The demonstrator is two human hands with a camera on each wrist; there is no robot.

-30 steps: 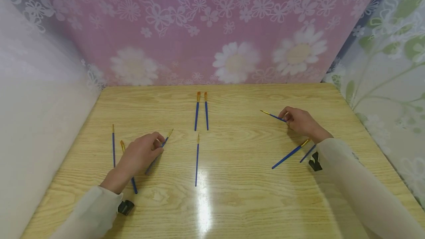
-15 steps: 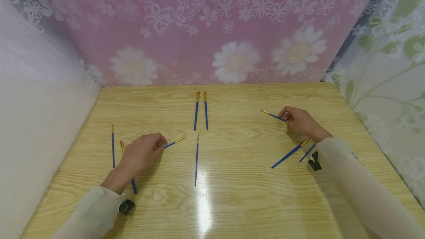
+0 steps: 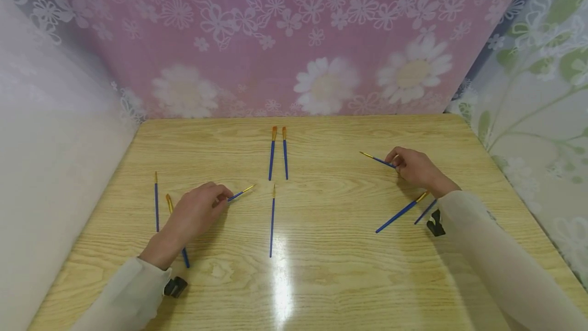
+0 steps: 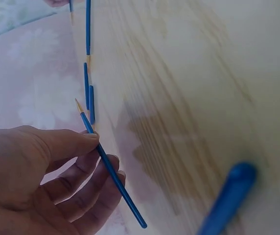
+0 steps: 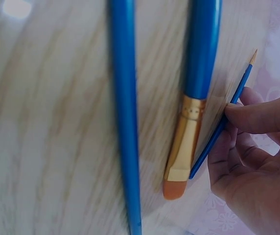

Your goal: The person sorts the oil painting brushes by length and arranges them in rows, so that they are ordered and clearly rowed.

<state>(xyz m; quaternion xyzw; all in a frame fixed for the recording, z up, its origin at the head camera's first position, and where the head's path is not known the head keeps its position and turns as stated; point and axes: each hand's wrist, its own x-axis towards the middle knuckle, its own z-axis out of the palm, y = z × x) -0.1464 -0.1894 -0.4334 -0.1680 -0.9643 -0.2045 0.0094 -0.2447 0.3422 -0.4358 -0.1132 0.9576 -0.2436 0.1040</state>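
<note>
My left hand (image 3: 195, 211) pinches a thin blue paintbrush (image 4: 111, 169) between thumb and fingers; in the head view its gold tip points right and slightly away. At the right, my right hand (image 3: 415, 168) pinches another thin paintbrush (image 5: 223, 120), its tip pointing left. Beneath the left wrist lies a paintbrush with a wide gold ferrule (image 3: 186, 258), partly covered by the arm. Near the right wrist rest a thick flat paintbrush (image 3: 399, 214) and a thinner paintbrush (image 3: 425, 212), whose far end the sleeve hides.
Two flat paintbrushes (image 3: 272, 160) lie side by side at the table's back middle, with a thin paintbrush (image 3: 273, 223) nearer. Another thin paintbrush (image 3: 156, 203) lies far left. A pink flowered cloth (image 3: 275, 40) rises behind the wooden table (image 3: 331, 280).
The paintbrush in my left hand has swung from slanting steeply to pointing right, then tipped up a little as the hand shifted slightly right. My right hand has stayed still with its paintbrush.
</note>
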